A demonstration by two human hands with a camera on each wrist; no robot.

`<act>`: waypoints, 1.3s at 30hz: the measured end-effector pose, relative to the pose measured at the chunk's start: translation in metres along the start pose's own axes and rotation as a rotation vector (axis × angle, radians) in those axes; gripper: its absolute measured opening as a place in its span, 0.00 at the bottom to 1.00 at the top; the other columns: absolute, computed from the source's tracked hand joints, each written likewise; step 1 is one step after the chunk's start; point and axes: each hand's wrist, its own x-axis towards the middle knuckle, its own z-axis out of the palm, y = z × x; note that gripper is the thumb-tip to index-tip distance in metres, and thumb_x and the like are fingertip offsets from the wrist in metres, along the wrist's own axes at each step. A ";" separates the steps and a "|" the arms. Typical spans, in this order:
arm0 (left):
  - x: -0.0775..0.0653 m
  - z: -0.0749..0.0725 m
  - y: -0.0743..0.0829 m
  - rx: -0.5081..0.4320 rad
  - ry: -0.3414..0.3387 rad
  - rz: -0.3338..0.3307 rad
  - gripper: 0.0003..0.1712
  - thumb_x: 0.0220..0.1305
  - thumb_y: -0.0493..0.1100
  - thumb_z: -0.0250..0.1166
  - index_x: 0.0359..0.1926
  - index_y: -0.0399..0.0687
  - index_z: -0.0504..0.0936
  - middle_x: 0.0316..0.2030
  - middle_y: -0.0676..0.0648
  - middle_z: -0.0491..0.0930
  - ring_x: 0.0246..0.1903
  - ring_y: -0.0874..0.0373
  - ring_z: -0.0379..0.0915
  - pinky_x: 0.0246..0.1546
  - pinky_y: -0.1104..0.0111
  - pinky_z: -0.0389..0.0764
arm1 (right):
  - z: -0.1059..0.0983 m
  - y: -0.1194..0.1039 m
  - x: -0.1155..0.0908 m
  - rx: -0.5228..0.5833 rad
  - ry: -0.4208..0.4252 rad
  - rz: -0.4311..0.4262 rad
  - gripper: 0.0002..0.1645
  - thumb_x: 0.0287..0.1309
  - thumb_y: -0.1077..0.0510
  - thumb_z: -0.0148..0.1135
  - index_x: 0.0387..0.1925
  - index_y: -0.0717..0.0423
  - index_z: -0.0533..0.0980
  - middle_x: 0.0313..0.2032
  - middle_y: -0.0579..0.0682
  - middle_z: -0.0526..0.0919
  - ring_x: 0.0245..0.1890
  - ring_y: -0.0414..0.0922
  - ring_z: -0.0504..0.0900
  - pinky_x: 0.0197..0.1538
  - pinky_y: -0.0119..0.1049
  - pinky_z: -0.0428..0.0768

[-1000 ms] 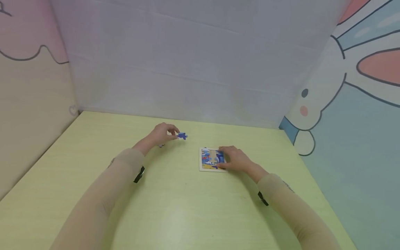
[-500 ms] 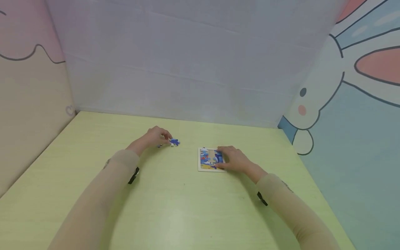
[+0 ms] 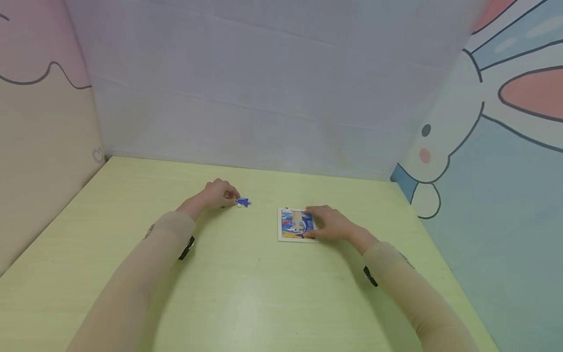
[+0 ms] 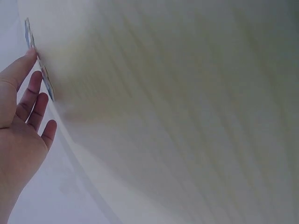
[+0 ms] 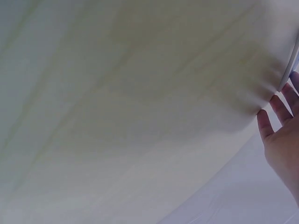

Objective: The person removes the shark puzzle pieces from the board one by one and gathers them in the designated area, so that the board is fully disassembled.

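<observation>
In the head view my left hand [image 3: 217, 194] is low over the table, left of the puzzle board. Its thumb and curled fingers pinch a blue and white jigsaw piece [image 3: 243, 202] at table level. The left wrist view shows the thumb against the edge-on pieces [image 4: 41, 70]; the other fingers are partly spread. My right hand [image 3: 332, 224] rests on the right side of a white-framed jigsaw board [image 3: 287, 240], thumb and forefinger apart and lightly bent. Blue, red and yellow pieces lie in the board, around a bare tan gap [image 3: 297, 217]. The hand covers its right edge.
Another small jigsaw piece [image 3: 223, 207] peeps out below the left hand, mostly hidden. The pale yellow table [image 3: 259, 293] meets a white backdrop [image 3: 246, 122] behind, with painted panels at the left and right [image 3: 497, 205].
The left hand has come down and left, bringing the blue and white jigsaw piece from the air to the table. The right hand stays on the board.
</observation>
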 end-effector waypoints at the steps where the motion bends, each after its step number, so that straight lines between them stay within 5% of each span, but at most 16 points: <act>1: 0.000 0.000 0.000 0.001 0.003 0.000 0.14 0.60 0.44 0.65 0.48 0.51 0.83 0.41 0.48 0.78 0.49 0.47 0.65 0.54 0.45 0.57 | -0.001 0.001 0.000 0.006 -0.007 -0.008 0.50 0.51 0.31 0.61 0.68 0.52 0.61 0.68 0.53 0.62 0.68 0.56 0.59 0.66 0.57 0.56; 10: 0.007 0.001 0.014 -0.031 0.032 0.031 0.19 0.59 0.43 0.65 0.53 0.48 0.80 0.43 0.47 0.79 0.50 0.46 0.64 0.54 0.46 0.57 | -0.004 0.008 0.002 0.028 -0.057 -0.061 0.50 0.51 0.32 0.62 0.69 0.50 0.59 0.71 0.50 0.57 0.70 0.54 0.54 0.67 0.58 0.52; 26: 0.029 0.023 0.079 0.030 0.084 0.125 0.19 0.60 0.49 0.65 0.52 0.51 0.81 0.47 0.47 0.79 0.51 0.48 0.65 0.51 0.48 0.63 | 0.001 0.010 -0.001 0.059 -0.003 -0.072 0.55 0.46 0.34 0.67 0.70 0.54 0.57 0.71 0.53 0.56 0.70 0.56 0.54 0.67 0.59 0.52; 39: 0.046 0.050 0.121 0.060 0.020 0.083 0.22 0.58 0.53 0.66 0.54 0.58 0.80 0.51 0.51 0.78 0.55 0.51 0.63 0.55 0.51 0.61 | 0.003 0.008 -0.006 0.055 0.027 -0.004 0.56 0.45 0.34 0.67 0.69 0.56 0.57 0.70 0.56 0.57 0.69 0.57 0.55 0.68 0.56 0.53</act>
